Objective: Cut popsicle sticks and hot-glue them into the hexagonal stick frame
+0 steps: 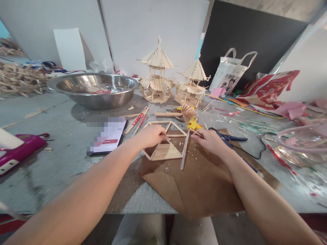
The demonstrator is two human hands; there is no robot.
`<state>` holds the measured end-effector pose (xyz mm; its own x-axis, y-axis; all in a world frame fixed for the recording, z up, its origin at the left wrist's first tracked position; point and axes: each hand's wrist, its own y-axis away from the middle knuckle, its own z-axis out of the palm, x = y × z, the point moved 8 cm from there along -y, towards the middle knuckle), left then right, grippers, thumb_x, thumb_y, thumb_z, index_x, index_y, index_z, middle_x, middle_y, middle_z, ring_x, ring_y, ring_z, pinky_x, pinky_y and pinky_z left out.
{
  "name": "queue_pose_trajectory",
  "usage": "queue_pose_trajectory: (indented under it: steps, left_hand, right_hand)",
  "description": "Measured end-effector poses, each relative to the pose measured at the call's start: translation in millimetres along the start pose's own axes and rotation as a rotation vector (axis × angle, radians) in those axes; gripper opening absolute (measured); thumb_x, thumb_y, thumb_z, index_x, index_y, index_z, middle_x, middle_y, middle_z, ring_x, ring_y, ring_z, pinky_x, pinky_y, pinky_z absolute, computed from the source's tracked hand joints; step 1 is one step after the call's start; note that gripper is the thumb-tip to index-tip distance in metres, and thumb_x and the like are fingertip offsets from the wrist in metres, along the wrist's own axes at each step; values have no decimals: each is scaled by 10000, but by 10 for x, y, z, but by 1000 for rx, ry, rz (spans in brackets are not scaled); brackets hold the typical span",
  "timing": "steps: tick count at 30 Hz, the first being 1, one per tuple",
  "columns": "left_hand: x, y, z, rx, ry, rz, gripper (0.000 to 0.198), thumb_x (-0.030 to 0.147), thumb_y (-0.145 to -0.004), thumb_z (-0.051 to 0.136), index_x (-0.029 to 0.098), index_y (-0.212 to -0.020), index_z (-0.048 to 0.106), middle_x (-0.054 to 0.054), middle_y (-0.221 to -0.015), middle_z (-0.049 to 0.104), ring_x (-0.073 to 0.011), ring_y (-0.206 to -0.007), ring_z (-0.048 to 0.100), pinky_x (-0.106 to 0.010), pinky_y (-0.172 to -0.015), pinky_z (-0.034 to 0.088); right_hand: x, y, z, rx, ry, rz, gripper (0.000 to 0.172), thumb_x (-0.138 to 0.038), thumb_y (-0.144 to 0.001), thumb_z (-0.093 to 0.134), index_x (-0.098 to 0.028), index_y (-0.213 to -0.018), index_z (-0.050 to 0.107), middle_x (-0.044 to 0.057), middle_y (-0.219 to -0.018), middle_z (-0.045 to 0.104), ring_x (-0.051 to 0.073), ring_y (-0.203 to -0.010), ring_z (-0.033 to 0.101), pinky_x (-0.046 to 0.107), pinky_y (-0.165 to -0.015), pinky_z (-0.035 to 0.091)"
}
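A hexagonal frame of thin wooden sticks (pixel 167 152) lies partly on brown paper, one of its triangular sections filled with parallel sticks. My left hand (pixel 154 135) reaches over the frame, thumb and fingers pinched on it near its centre. Just right of the frame, my right hand (pixel 209 140) is closed around a short thin wooden stick (pixel 195 132). Close to those fingertips sits a yellow hot glue gun (pixel 194 124), partly hidden. A translucent glue stick (pixel 185 149) slants from it toward me across the paper.
Two stick pagodas (pixel 158 73) stand behind, left of a white bag (pixel 228 73). A steel basin (pixel 94 90) and a phone (pixel 109 136) are to the left. Brown paper (pixel 201 190) overhangs the table's front edge. Dark-handled pliers (pixel 233 138) and scraps lie right.
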<state>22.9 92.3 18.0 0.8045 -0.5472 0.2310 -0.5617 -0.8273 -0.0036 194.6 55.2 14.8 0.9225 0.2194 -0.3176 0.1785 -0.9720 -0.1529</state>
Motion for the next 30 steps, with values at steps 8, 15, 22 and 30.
queue_pose_trajectory:
  steps: [8,15,22,30]
  left_hand:
    - [-15,11,102,-125,184,-83,251,376,-639,535,190,-717,685,-2,-587,631,-110,-542,492,-202,-506,319]
    - [-39,12,89,-108,238,-98,209,361,-612,566,210,-670,698,20,-490,582,-98,-482,442,-205,-492,303]
    - [-19,23,104,-138,194,-79,232,376,-631,548,212,-692,700,12,-490,575,-96,-467,423,-208,-492,295]
    - [-52,6,134,-154,201,-79,235,373,-633,533,198,-694,678,2,-559,597,-100,-494,444,-202,-483,292]
  right_hand:
    - [-8,13,6,-30,1,16,278,-406,-786,359,-205,-688,524,18,-683,595,139,-608,507,242,-552,309]
    - [95,-6,16,-31,88,58,330,-451,-789,336,-203,-688,529,39,-664,586,162,-614,507,252,-549,298]
    - [205,-6,48,-97,131,90,388,-490,-796,295,-204,-664,522,42,-679,587,160,-623,511,244,-537,292]
    - [255,-10,-44,-20,152,184,364,-459,-799,319,-221,-786,594,48,-761,630,176,-710,552,251,-569,320]
